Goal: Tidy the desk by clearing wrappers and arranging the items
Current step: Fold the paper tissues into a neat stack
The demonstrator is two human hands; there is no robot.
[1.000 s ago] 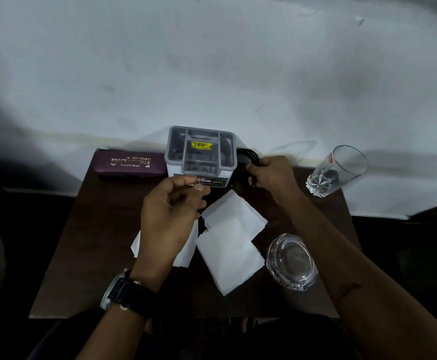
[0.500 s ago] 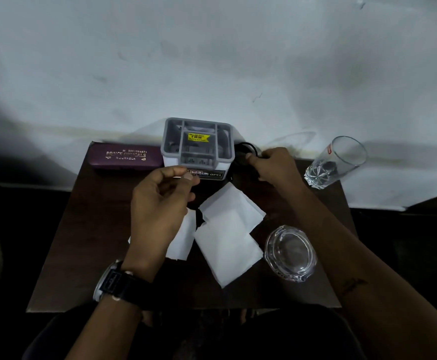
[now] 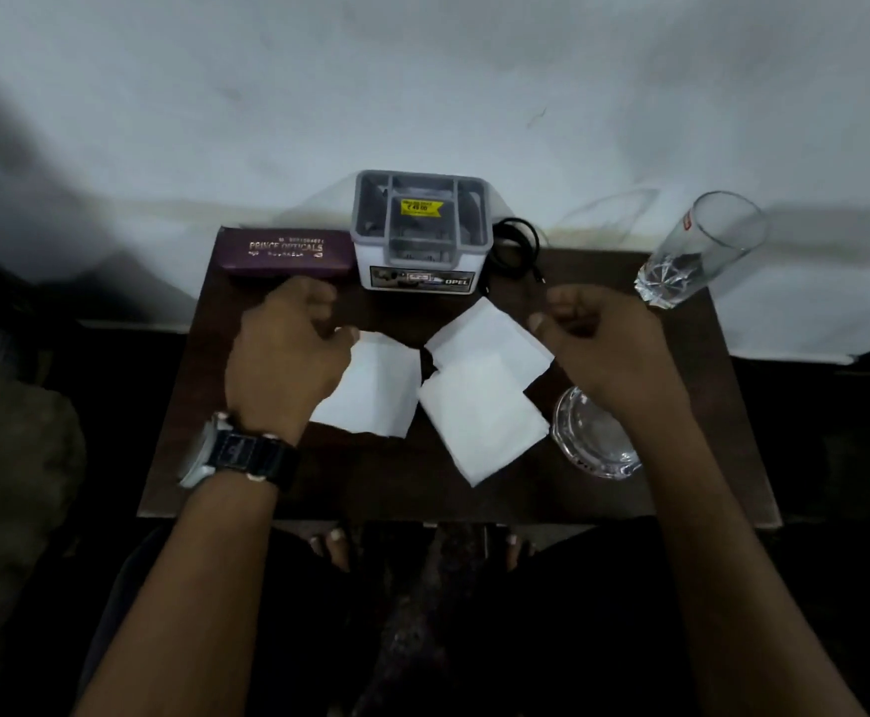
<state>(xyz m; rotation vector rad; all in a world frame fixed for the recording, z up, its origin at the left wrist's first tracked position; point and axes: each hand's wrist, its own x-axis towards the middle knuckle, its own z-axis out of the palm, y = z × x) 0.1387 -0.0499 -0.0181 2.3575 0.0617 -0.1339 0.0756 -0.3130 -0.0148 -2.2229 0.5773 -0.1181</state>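
Observation:
Three white paper squares lie in the middle of the dark wooden desk (image 3: 190,458): one (image 3: 376,390) partly under my left hand, one (image 3: 490,333) nearer the organizer, one (image 3: 479,426) towards me. My left hand (image 3: 283,354), with a watch on the wrist, hovers over the left square with curled fingers and nothing visible in it. My right hand (image 3: 603,344) is loosely curled to the right of the papers, and I see nothing in it. A grey compartment organizer (image 3: 420,235) stands at the back edge with a coiled black cable (image 3: 515,245) beside it.
A maroon spectacle case (image 3: 283,251) lies at the back left. A tall drinking glass (image 3: 696,251) stands at the back right corner. A round glass ashtray (image 3: 588,437) sits under my right forearm. A pale wall rises behind the desk; my feet show below its front edge.
Both hands have pulled back from the organizer towards me. My right hand has let go of the black cable, which now lies beside the organizer. My left hand has dropped over the left paper.

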